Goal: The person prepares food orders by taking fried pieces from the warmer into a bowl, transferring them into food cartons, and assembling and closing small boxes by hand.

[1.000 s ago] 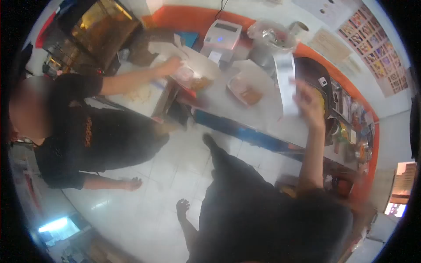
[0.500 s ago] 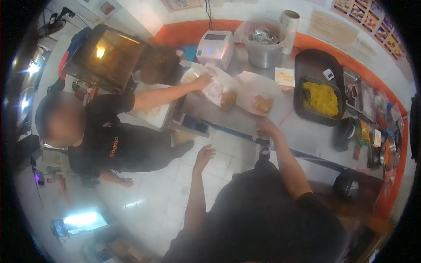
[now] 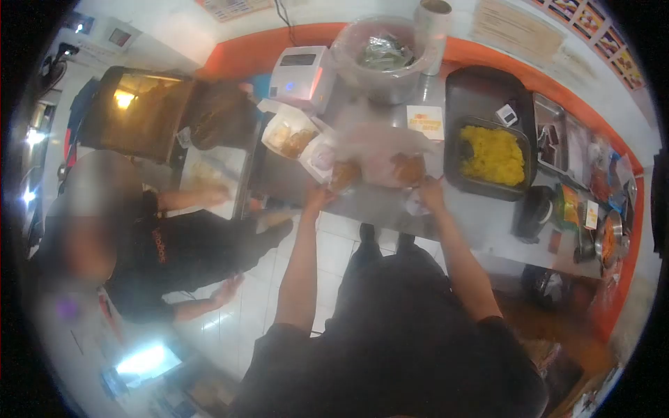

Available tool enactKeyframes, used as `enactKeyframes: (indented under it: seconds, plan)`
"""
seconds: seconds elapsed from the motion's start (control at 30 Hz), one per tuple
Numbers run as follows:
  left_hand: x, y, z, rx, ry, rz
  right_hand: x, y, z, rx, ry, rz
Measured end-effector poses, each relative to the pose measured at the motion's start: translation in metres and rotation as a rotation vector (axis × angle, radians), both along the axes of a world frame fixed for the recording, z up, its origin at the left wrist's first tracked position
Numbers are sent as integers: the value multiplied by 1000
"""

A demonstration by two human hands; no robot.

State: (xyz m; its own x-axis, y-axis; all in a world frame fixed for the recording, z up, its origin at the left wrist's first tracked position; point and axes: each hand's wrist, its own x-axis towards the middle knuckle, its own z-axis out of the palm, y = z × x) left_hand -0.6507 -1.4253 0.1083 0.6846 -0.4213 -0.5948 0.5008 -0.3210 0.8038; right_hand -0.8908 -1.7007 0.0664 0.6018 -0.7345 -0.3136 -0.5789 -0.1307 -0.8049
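Note:
My left hand (image 3: pixel 320 197) is closed at the counter's front edge, beside a wrapped item with a brown piece (image 3: pixel 344 175); whether it grips the paper is too blurred to tell. On the other side, my right hand (image 3: pixel 430 194) has its fingers closed near the lower right edge of a sheet of paper (image 3: pixel 380 159) that carries another brown piece (image 3: pixel 408 168). What it holds, if anything, is too small to make out. An open white box (image 3: pixel 290 134) with pale and brown food stands left of the papers.
A person in black (image 3: pixel 203 244) stands at the left. Behind the papers are a white printer (image 3: pixel 301 76), a plastic-lined pot (image 3: pixel 380 59) and a printed card (image 3: pixel 426 122). A tray of yellow food (image 3: pixel 493 155) and a dark container (image 3: pixel 534 214) lie to the right.
My left hand has come up from over the floor to the counter's edge. The other person's arm has drawn back left from the papers. The strip of paper earlier in my right hand is gone from it.

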Motion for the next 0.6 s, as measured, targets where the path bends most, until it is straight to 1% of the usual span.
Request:
enactKeyframes:
  seconds: [0.07,0.1,0.13,0.17,0.23,0.27,0.3,0.37,0.4,0.43,0.47,0.5,0.53,0.57,0.6]
  plan:
    - [1,-9,-15,-26,-13,-27,-1,4,-8,-181,-48,24]
    - [1,-14,-17,-52,-39,-37,2,5,-1,-123,-26,-17]
    - [6,-15,-47,-51,-25,-47,6,6,6,-67,-4,-59]
    - [17,-18,-96,-29,-413,-204,6,5,6,-69,7,-67]
    - [26,-35,-119,-14,-792,-356,5,-1,-8,-329,-34,-26]
    - [27,-46,-129,-48,-710,-303,7,-7,-19,-334,-25,-25]
    - [23,-61,-128,-79,-624,-249,3,-17,-44,-311,-5,14]
    - [20,-89,-122,-144,-457,-134,8,-33,-53,-296,23,60]
    - [21,-95,-117,-171,-373,-75,12,-37,-43,-326,81,2]
    - [27,-86,-104,-201,-241,-81,14,-37,-40,-350,143,-53]
    - [32,-77,-90,-224,-108,-81,8,-46,-62,-480,100,-9]
    - [38,-68,-75,-237,21,-77,12,-38,-44,-474,112,-4]
    - [48,-54,-56,40,-325,-314,18,-27,2,-264,77,-131]
    - [54,-39,-35,182,-545,-365,20,-15,39,-57,44,-265]
    - [61,-25,-15,349,-758,-395,14,-3,50,-107,30,-262]
